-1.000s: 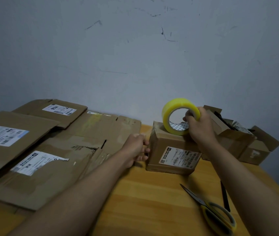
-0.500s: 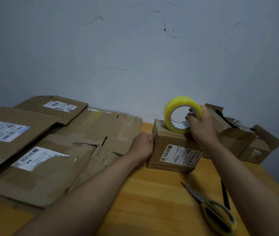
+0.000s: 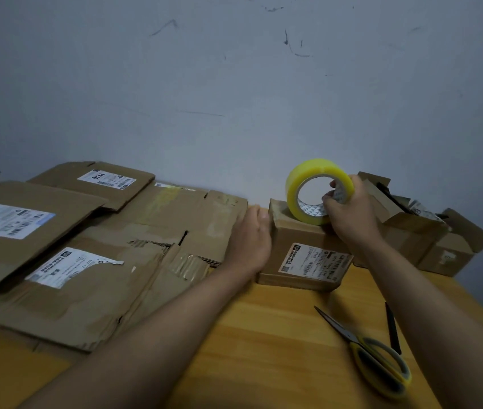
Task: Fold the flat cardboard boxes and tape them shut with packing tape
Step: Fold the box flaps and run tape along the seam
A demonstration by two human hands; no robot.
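Observation:
A small folded cardboard box [image 3: 305, 246] with a white shipping label on its near side stands on the wooden table [image 3: 264, 343]. A yellow roll of packing tape [image 3: 308, 178] stands on edge on the box top. My right hand [image 3: 349, 214] grips the roll, fingers hooked through its core. My left hand [image 3: 252, 234] presses flat against the box's left side with the fingers straight. A pile of flat cardboard boxes [image 3: 86, 246] with labels covers the table's left half.
Yellow-handled scissors [image 3: 367, 346] lie open on the table at the near right, beside a thin black pen-like object [image 3: 392, 329]. Two open small boxes [image 3: 429, 240] stand against the wall at the right. The wall runs close behind everything.
My left hand has moved from just beside the box to flat against its left side. The right hand stays on the tape roll on the box top.

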